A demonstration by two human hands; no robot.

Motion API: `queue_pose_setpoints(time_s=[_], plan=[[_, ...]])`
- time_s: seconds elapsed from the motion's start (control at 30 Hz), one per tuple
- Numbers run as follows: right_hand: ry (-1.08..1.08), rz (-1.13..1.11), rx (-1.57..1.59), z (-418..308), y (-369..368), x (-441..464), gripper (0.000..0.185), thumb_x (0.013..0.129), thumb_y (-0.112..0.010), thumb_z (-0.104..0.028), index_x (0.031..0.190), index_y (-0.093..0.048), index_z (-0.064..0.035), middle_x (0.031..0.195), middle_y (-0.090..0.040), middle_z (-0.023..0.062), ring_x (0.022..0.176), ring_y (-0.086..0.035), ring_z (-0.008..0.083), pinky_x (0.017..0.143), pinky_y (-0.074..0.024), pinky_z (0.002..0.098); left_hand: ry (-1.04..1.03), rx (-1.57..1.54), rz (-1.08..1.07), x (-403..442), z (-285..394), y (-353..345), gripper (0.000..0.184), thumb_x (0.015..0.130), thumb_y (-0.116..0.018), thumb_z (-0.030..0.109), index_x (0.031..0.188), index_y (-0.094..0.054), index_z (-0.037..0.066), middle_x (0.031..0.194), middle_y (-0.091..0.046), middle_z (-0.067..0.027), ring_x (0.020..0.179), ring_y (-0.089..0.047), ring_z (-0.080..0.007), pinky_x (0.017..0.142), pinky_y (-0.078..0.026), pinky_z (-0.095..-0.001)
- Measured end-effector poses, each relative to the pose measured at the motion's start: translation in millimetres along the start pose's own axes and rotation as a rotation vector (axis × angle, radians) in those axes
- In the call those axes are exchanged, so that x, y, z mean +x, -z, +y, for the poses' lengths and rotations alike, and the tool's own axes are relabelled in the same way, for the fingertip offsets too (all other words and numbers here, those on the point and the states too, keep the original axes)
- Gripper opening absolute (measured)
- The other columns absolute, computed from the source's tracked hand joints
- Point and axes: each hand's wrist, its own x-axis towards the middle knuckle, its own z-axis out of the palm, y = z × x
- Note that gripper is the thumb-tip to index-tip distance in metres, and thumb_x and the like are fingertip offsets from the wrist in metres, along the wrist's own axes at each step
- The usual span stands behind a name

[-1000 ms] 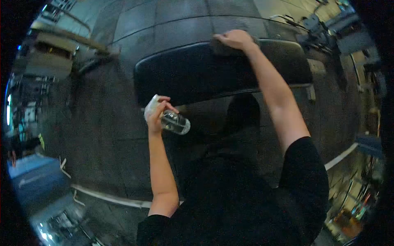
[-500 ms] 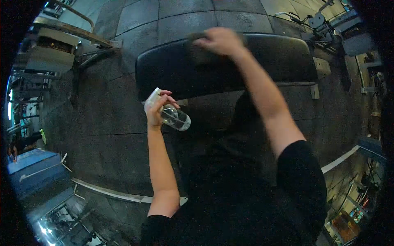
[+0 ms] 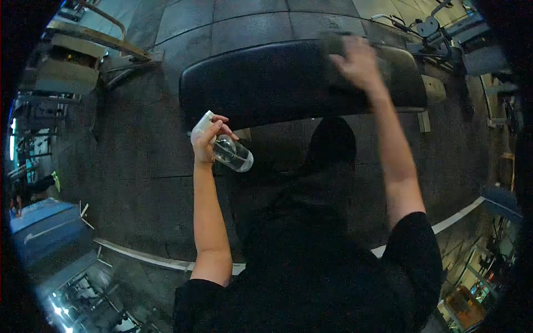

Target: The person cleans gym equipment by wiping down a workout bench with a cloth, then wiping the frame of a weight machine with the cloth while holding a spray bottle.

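Note:
My left hand [image 3: 206, 140] is wrapped round the white neck of a clear spray bottle [image 3: 233, 154], which tilts with its base to the lower right. A long black padded bench [image 3: 250, 83] lies across the upper middle, just beyond the bottle. Over the bench's right part is my right hand [image 3: 358, 62], slightly blurred, with the thumb out and the fingers stretched. A dark, smeared patch, seemingly a cloth [image 3: 333, 51], shows under and around this hand; its edges are hard to tell.
Metal gym machines stand at the upper left [image 3: 72, 61] and upper right [image 3: 438, 39]. Blue padded blocks [image 3: 47, 222] are at the lower left, with part of a person behind them. A pale strip [image 3: 147, 256] crosses the dark floor behind me.
My right hand went left along the bench, then back right past its earlier place, with its fingers now stretched. My left hand still holds the bottle, slightly higher in view.

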Motion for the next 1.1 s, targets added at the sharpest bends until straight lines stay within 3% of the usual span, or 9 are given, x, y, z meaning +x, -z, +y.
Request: queue_pose_setpoints(time_s=[0.17,0.27,0.4,0.53,0.6,0.67,0.77,0.97,1.1], plan=[[0.460,-0.103,0.321,-264,5,10,0.080,0.101,-0.047,-0.062,0.155,-0.042,-0.0041,0.163,-0.034,0.0245,0.154,-0.026,0.0419,0.126,-0.0179,0.0556,0.013,-0.067,0.023,-2,-3,-1,0.025,0.091,-0.069,0.018,0.104,-0.067,-0.002,0.078,-0.070,-0.0115,0.067,-0.071,-0.0228,0.063,-0.058,-0.0323],[0.593,0.002,0.407,-320,-26,-4,0.075,0.103,-0.043,-0.059,0.156,-0.041,-0.0058,0.164,-0.035,0.0217,0.154,-0.027,0.0391,0.126,-0.0185,0.0534,-0.106,-0.167,0.214,-4,-19,17,0.019,0.092,-0.069,0.015,0.105,-0.068,0.001,0.080,-0.070,-0.0100,0.066,-0.065,-0.0152,0.062,-0.050,-0.0272],[0.506,-0.040,0.421,-216,7,-28,0.072,0.101,-0.050,-0.058,0.156,-0.045,-0.0120,0.164,-0.036,0.0158,0.154,-0.030,0.0357,0.127,-0.0189,0.0506,-0.048,0.020,0.039,-4,-10,7,0.022,0.093,-0.068,0.017,0.103,-0.066,-0.002,0.077,-0.070,-0.0124,0.067,-0.070,-0.0211,0.065,-0.056,-0.0317],[0.056,0.036,0.101,0,37,-74,0.068,0.097,-0.060,-0.057,0.152,-0.051,-0.0182,0.162,-0.042,0.0128,0.153,-0.032,0.0332,0.125,-0.0251,0.0503,-0.065,0.032,0.012,-4,-6,3,0.023,0.096,-0.062,0.017,0.104,-0.063,-0.005,0.077,-0.069,-0.0139,0.066,-0.071,-0.0269,0.066,-0.059,-0.0386],[-0.087,0.134,0.029,118,35,-96,0.067,0.098,-0.058,-0.060,0.149,-0.053,-0.0160,0.156,-0.050,0.0137,0.147,-0.042,0.0345,0.120,-0.0321,0.0523,-0.080,0.005,-0.005,-2,-10,2,0.024,0.096,-0.062,0.017,0.104,-0.063,-0.005,0.077,-0.068,-0.0137,0.067,-0.072,-0.0270,0.066,-0.059,-0.0383],[-0.297,0.034,-0.154,194,20,-111,0.083,0.099,-0.043,-0.072,0.160,-0.038,-0.0163,0.166,-0.033,0.0154,0.155,-0.027,0.0341,0.124,-0.0228,0.0550,-0.095,-0.010,-0.014,-4,-8,3,0.024,0.096,-0.062,0.017,0.104,-0.063,-0.005,0.076,-0.068,-0.0134,0.067,-0.072,-0.0271,0.066,-0.059,-0.0380],[-0.395,-0.047,-0.147,148,24,-102,0.089,0.099,-0.038,-0.075,0.162,-0.031,-0.0130,0.170,-0.024,0.0174,0.157,-0.022,0.0365,0.125,-0.0178,0.0557,-0.120,0.011,0.007,-8,-8,-4,0.024,0.097,-0.063,0.018,0.105,-0.063,-0.005,0.079,-0.066,-0.0118,0.069,-0.073,-0.0268,0.066,-0.059,-0.0359],[0.311,-0.044,0.016,-125,41,-94,0.086,0.097,-0.058,-0.060,0.159,-0.034,-0.0057,0.166,-0.029,0.0225,0.154,-0.025,0.0425,0.126,-0.0180,0.0553,-0.258,-0.021,0.300,-85,-14,11,0.014,0.094,-0.070,0.012,0.098,-0.068,-0.002,0.083,-0.067,-0.0106,0.068,-0.070,-0.0194,0.065,-0.061,-0.0340],[0.624,-0.006,0.167,-282,17,-62,0.088,0.098,-0.051,-0.066,0.161,-0.032,-0.0065,0.165,-0.029,0.0238,0.154,-0.024,0.0441,0.126,-0.0200,0.0564,-0.238,0.116,0.474,-167,-12,41,0.018,0.094,-0.069,0.012,0.102,-0.067,-0.003,0.082,-0.068,-0.0121,0.070,-0.072,-0.0219,0.066,-0.060,-0.0338]])
